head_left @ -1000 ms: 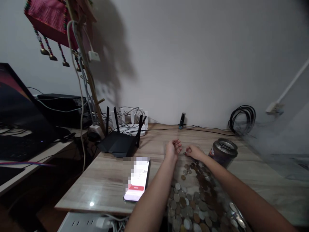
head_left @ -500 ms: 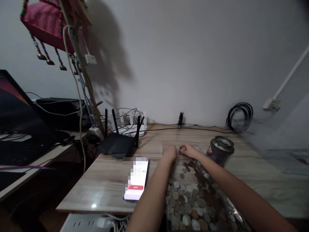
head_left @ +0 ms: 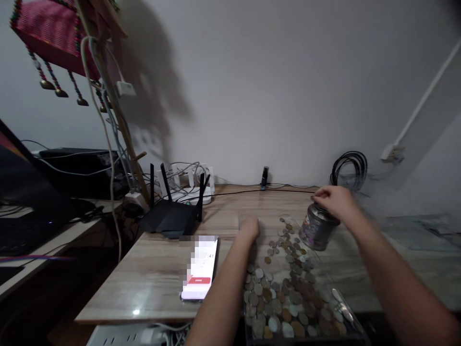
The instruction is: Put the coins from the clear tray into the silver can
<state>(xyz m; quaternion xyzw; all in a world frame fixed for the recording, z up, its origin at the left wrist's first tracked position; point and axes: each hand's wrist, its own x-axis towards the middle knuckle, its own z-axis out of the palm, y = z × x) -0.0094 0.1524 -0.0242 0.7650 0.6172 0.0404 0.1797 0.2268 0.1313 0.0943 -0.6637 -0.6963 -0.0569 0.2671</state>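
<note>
My right hand [head_left: 334, 198] is above the top of a round printed tin [head_left: 317, 229], fingers pinched together; whatever they hold is too small or hidden to make out. My left hand [head_left: 250, 227] is closed and lies near the far left corner of a shallow clear box [head_left: 240, 216]; its fingers are turned away from me. Many silver and brass coins [head_left: 273, 307] lie spread in the box, thickest at the near end and thinning to a trail towards the tin. A metal clasp [head_left: 342, 305] shows at the box's right edge.
Left of the box lies a lit phone [head_left: 200, 269]. Behind it stands a black router [head_left: 173, 216] with upright antennas and tangled cables. Coiled black cable [head_left: 348, 168] hangs at the back right. A power strip [head_left: 115, 335] sits below the table's front edge.
My right hand has moved right, from beside my left hand to above the tin. My left hand has stayed near the box's far left corner. The view has shifted slightly.
</note>
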